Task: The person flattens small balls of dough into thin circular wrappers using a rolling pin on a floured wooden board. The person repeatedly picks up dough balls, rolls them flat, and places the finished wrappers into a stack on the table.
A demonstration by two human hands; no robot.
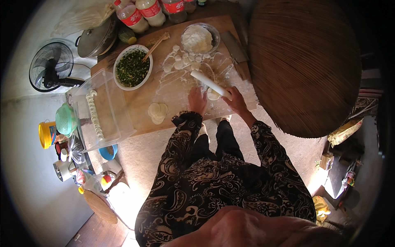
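Observation:
My right hand (237,101) grips the near end of a white rolling pin (207,81), which slants away to the upper left. Under the pin lies a round dough wrapper (213,94) on the floured wooden board (182,92). Just left of the wrapper is my left hand (197,100), palm down; whether its fingers pinch the dough edge is hidden. A stack of rolled wrappers (157,112) rests to its left. Beyond the pin, several small dough pieces (179,64) are scattered in flour. Behind them stands a clear bowl of flour (197,38).
A white bowl of chopped green filling (132,68) holds chopsticks (154,47). Farther left, a clear plastic box (112,123) contains a row of dumplings (94,115). A cleaver (234,47) lies at the board's right, beside a large round woven lid (304,68). Bottles (150,12) line the back.

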